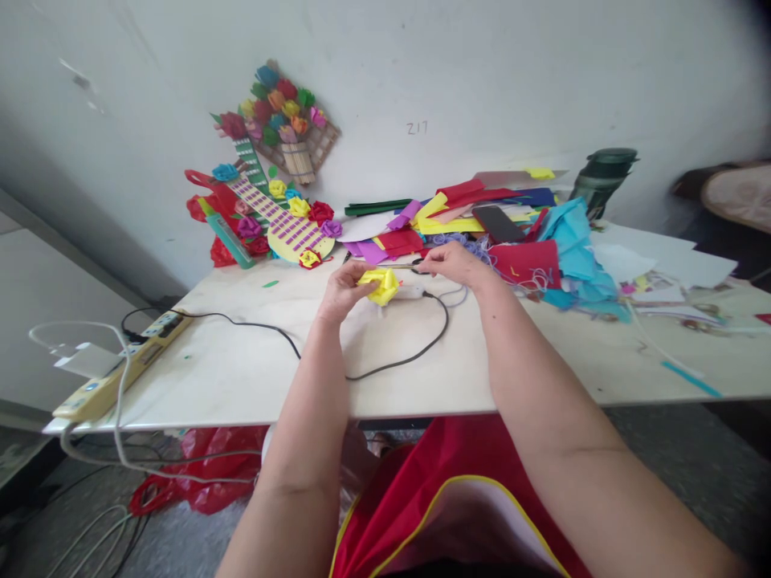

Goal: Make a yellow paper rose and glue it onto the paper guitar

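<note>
My left hand [344, 291] is closed on a yellow crepe-paper flower [385, 291], its fingers pinching the petals from the left. My right hand [449, 265] pinches one end of a thin, straight stick [401, 266], which runs across to the fingers of my left hand. What the stick is made of is too small to tell. Just below and behind the flower lies a white glue gun [413, 292] with a black cord, partly hidden by the petals.
A yellow power strip [148, 357] with plugs and cables lies at the left edge. Behind stand paper-flower decorations [289, 217] and a glue bottle [229, 238]. Coloured paper, a phone [499, 224], yarn, blue crepe paper [569, 245] and a dark bottle [602, 181] fill the back right.
</note>
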The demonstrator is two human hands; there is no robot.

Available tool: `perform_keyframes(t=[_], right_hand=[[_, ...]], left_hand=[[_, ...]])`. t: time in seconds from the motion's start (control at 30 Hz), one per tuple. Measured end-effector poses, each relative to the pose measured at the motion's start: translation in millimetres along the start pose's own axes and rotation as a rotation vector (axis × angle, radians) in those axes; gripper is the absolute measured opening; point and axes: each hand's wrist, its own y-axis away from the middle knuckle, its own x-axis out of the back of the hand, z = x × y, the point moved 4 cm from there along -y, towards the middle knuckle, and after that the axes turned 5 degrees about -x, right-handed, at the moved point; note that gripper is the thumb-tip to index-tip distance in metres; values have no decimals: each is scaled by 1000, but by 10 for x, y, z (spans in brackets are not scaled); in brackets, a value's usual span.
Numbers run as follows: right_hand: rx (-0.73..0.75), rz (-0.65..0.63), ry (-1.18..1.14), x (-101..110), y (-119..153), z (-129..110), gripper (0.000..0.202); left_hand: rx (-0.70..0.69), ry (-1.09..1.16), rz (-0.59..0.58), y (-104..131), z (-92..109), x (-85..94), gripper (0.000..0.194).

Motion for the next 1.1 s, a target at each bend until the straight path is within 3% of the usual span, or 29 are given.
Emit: perform_keyframes(t=[0.63,1.1], right_hand=[[-6,-89,7,-61,22,-26,30],[116,-208,-27,-165,21,-113,33]], left_hand=[[60,102,-61,10,17,-62,42],[115,119,-84,20,-14,-76,43]])
